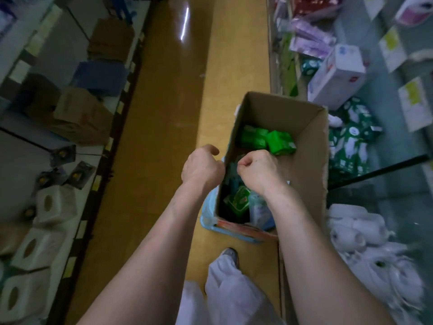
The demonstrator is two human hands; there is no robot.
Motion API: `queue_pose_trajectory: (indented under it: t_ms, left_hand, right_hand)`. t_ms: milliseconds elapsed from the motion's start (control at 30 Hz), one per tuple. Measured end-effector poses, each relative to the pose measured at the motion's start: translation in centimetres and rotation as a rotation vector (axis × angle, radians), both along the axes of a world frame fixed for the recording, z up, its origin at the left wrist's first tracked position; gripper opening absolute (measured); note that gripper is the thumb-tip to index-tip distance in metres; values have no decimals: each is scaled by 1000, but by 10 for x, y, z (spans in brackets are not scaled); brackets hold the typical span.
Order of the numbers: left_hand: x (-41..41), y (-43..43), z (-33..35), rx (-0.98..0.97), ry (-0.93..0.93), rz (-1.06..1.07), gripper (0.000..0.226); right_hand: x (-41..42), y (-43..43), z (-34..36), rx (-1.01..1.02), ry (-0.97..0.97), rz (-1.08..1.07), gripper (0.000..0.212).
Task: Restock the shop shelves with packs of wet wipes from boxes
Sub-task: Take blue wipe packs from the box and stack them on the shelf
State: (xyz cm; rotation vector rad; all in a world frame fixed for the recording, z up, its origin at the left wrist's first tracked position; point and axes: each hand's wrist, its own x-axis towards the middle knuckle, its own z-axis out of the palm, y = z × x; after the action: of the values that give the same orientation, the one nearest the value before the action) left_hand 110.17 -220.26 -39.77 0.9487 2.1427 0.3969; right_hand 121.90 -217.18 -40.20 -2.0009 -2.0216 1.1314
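left hand (202, 167), right hand (260, 171) curled over box (311, 160), green packs (278, 141) inside

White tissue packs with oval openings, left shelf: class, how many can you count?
3: farthest pack, by the small dark packets; middle pack; nearest pack, at the bottom-left corner. More may lie outside the frame.

Shop aisle: glossy yellow-brown floor (164, 113) (one streak of lamp glare (185, 22) far off) between white left shelves (28, 165) and pale teal right shelves (384, 102).
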Motion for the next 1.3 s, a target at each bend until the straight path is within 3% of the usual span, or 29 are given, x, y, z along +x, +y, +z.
queue_pose_trajectory:
  t_ms: [367,533,733,867,1033,1100,1200,1300]
  left_hand:
    - [63,65,-67,-156,21,-304,38]
    - [70,82,-110,-281,17,-429,38]
    - [82,103,-167,-370,12,-569,39]
    - [100,114,-203,-308,45,-728,42]
    - [120,127,-240,-141,293,-1137,47]
    - [125,131,-254,-160,363,-1192,53]
    - [136,134,-271,-177,455,-1225,62]
    - [147,136,-278,-205,490,-1242,59]
  right_hand:
    - [94,59,-73,-152,-2,-293,11]
    - [117,62,-112,-237,-52,-418,20]
    - [117,48,-162,-447,9,-534,18]
    - [114,37,-197,-576,-51,-477,50]
    - [97,19,-249,-635,-173,-320,105]
    - [91,14,-262,-623,-237,-234,109]
    - [91,10,-277,-618,-168,-240,82]
    - [94,10,-281,-610,-199,-229,108]
